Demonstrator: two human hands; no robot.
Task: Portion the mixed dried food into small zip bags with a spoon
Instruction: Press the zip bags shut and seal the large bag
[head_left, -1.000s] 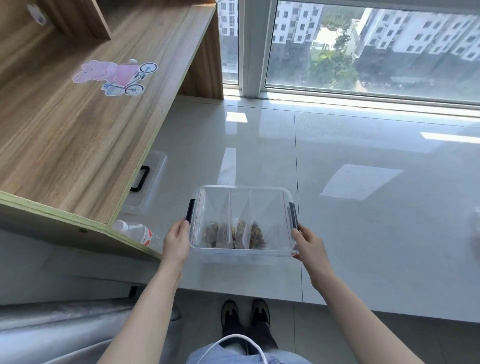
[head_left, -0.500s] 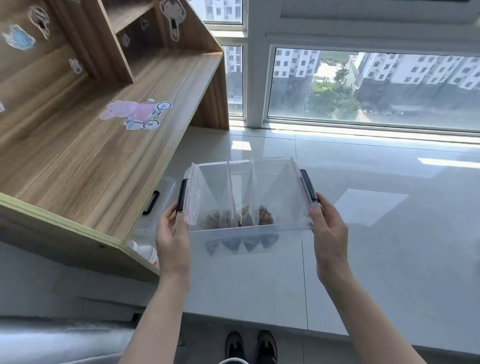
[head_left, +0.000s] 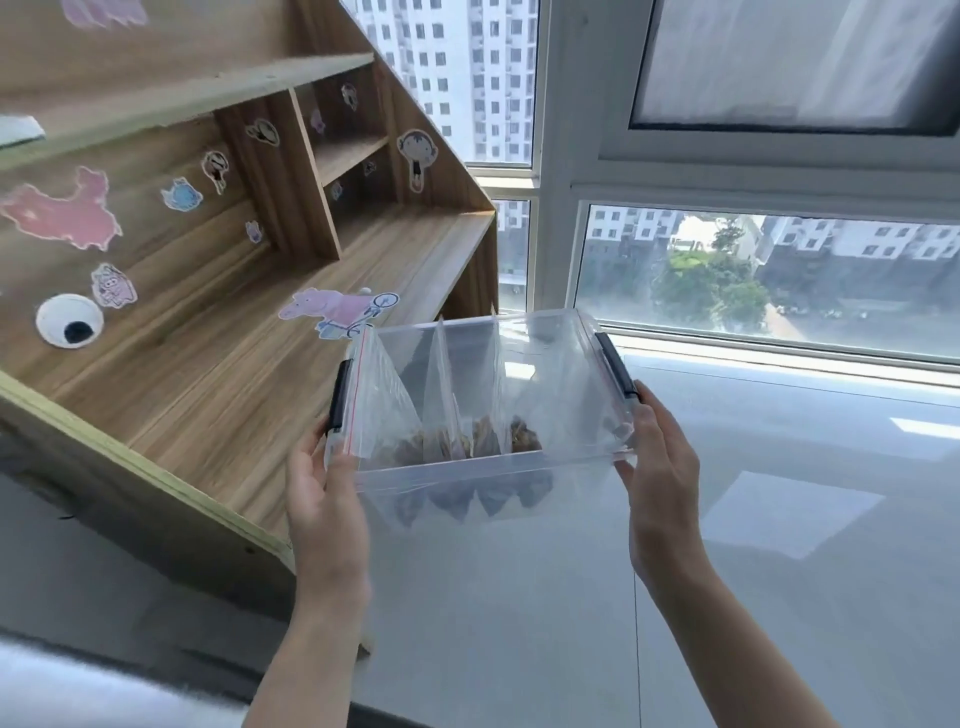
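To my left stands the wood-grain laminate desk (head_left: 249, 415), its shelves dotted with cartoon stickers (head_left: 340, 312). My left hand (head_left: 322, 493) grips the left wall of the clear rigid plastic storage box (head_left: 571, 374), fingers curled under, below its black latch. Inside, thin crinkled zip bags (head_left: 441, 410) stand upright, brown dried food (head_left: 524, 436) in their bottoms. My right hand (head_left: 660, 467) grips the right wall above glossy floor tiles (head_left: 805, 597).

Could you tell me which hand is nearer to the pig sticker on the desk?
Left. The left hand holds the box on the side next to the desk, just below the pig sticker. The right hand holds the opposite side, with the whole box between.
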